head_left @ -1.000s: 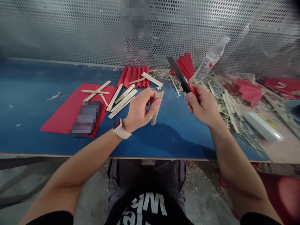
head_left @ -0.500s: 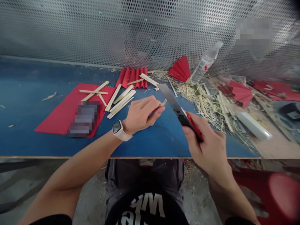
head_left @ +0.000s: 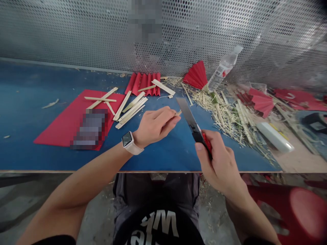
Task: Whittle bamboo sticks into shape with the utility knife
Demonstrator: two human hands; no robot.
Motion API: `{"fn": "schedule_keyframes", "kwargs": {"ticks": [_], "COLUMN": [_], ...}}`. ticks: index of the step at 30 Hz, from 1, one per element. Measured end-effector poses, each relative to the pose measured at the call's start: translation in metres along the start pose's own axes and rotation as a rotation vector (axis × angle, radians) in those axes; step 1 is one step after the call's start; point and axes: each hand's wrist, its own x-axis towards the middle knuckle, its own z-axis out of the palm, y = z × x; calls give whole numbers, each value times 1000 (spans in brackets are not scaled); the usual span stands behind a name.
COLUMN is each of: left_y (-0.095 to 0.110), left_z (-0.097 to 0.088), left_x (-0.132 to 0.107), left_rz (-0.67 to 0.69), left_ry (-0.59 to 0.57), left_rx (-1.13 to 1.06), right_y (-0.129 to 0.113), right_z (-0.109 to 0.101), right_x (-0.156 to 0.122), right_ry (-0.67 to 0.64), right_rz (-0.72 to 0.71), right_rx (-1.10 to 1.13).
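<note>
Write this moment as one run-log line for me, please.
left hand: pinching pale strip | right hand: holding utility knife, blade near strip | blue table: pale shavings, red paper

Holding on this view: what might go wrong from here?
The knife in the right hand has its long blade bare near the left hand, so a slip might cut it.

Only a short end of the wooden strip shows past the left hand's grip, which may leave little margin for the blade.
</note>
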Motion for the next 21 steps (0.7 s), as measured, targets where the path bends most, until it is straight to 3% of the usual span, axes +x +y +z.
{"fn": "schedule_keyframes", "kwargs": {"ticks": [3,6,21], "left_y": [0,0,-1], "left_z": [1,4,4], "left_x": [2,4,5], "left_rz": [73,61,52], "left_ry": [61,96,127], "left_rx": [-22,-18,-5], "right_y": [1,1,-2], "right_z": [2,4,5], "right_x": [0,0,0], "right_ry": [-9,-11,-7], "right_rz": [9,40,91], "right_rx": [22,50,128]}}
